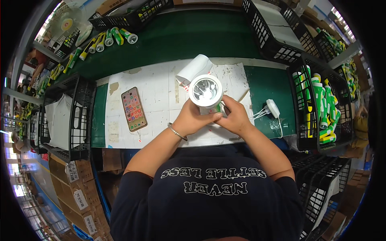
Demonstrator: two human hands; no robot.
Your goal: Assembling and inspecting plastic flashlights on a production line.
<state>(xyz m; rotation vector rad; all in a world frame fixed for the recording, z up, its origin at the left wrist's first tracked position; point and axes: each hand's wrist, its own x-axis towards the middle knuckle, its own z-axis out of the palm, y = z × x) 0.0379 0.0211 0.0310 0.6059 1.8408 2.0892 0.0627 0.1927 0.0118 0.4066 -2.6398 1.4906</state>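
**Flashlight held at mid-frame, lens toward the camera**

In the head view, the flashlight is at the centre of the frame, over the white work sheet, its round reflector facing up. The left hand is closed around the near left side of the body, below the wide white head. The right hand curls in from the right, its thumb meeting the left thumb in front. Some fingers are hidden, so how hard each hand presses cannot be told.

The step in hand looks like close handling or checking of this single flashlight. The next move seems to call for one hand to keep a steady hold while the other frees itself, with care not to smear the reflector.

Just above the flashlight's head in the frame lies a curled white sheet; whether they touch is unclear. A phone with its screen lit lies left of centre, and a white charger with cables lies right of centre. At the right of the frame, a black crate holds green, white and yellow flashlights; more loose flashlights line the upper left.
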